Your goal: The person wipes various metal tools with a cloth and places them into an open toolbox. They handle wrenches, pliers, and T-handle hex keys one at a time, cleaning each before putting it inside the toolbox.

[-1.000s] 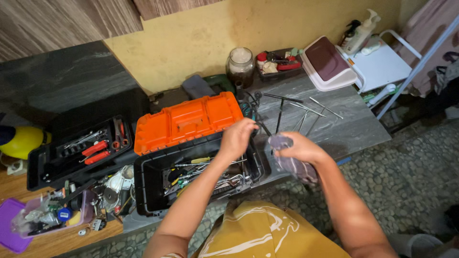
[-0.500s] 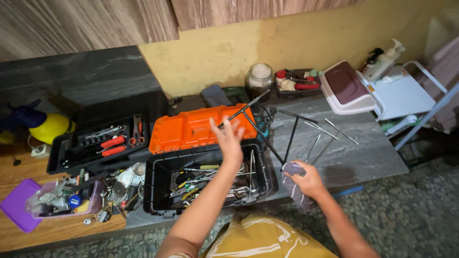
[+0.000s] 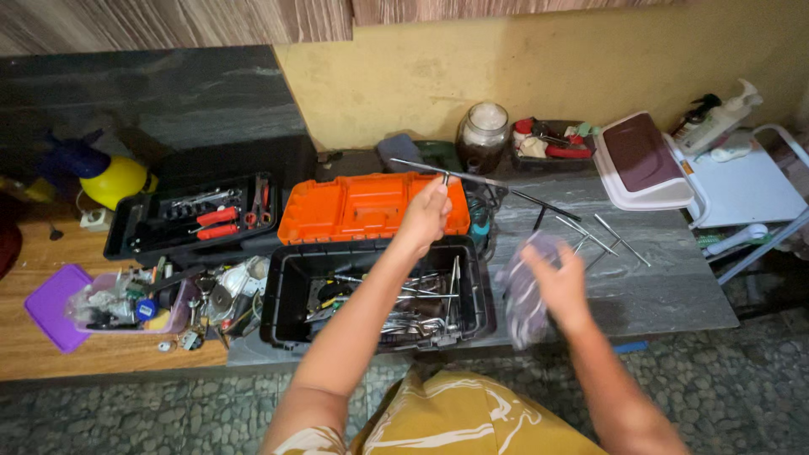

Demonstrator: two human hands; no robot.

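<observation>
Up above the open box, my left hand (image 3: 428,212) pinches a long thin metal rod (image 3: 484,181) near its near end, fingers clenched around it so the shaft runs level out to the right, over the counter, where I judge it can be looked over or wiped along its length. My right hand (image 3: 556,282), lower and to the right of that one, is closed on a crumpled greyish cloth (image 3: 522,295), which hangs below the fist; cloth and rod are apart, not touching.

Directly beneath the left hand sits the black toolbox (image 3: 282,295), packed with loose metal tools, and just behind the knuckles lies its orange lid (image 3: 362,206), flat on the stone counter (image 3: 674,286). Beyond the right hand's fingertips several more slim rods (image 3: 602,236) lie fanned on the counter, laid apart, so each can be picked singly.

Farther left of the left arm, a black tray of red-handled pliers (image 3: 206,221) stands open, with a purple tub of odds and ends (image 3: 50,303) nearer me.
</observation>
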